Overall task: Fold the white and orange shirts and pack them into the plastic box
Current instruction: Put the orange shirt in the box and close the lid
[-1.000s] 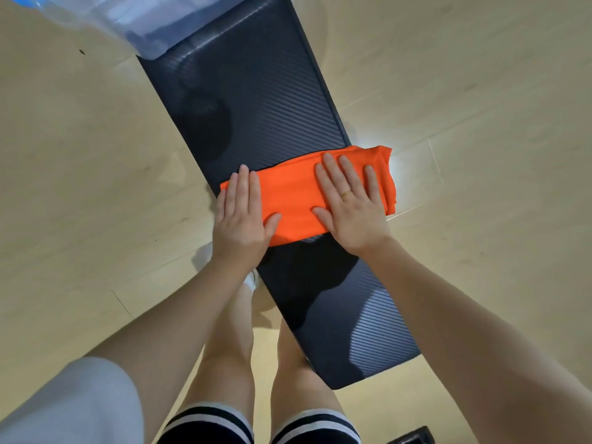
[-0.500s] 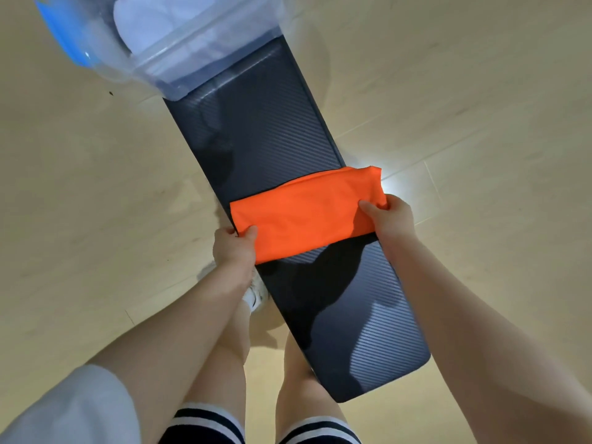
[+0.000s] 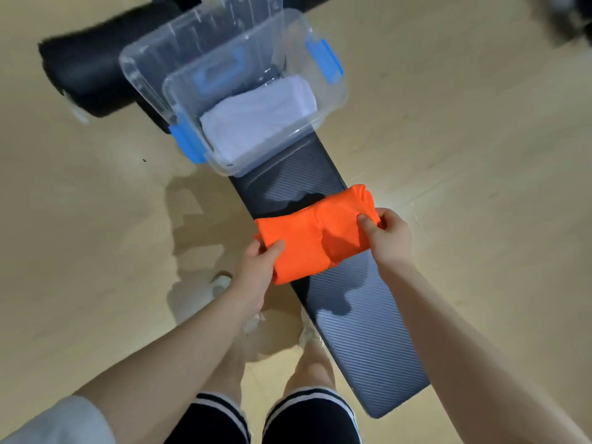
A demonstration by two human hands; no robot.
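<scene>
The folded orange shirt (image 3: 315, 233) is lifted a little above the dark ribbed bench (image 3: 362, 328), casting a shadow under it. My left hand (image 3: 256, 270) grips its near-left corner and my right hand (image 3: 386, 237) grips its right end. Beyond it, at the far end of the bench, stands the clear plastic box (image 3: 333, 100) with blue latches, open. The folded white shirt (image 3: 256, 118) lies inside it.
The box's clear lid (image 3: 179, 49) with a blue handle leans behind the box. A black roll (image 3: 86, 78) lies on the wooden floor at the far left. My legs and white shoes stand beside the bench's near end.
My hands went from pressing flat on the orange shirt to gripping its two ends and raising it off the bench. The view has tilted up, bringing the box and white shirt into sight.
</scene>
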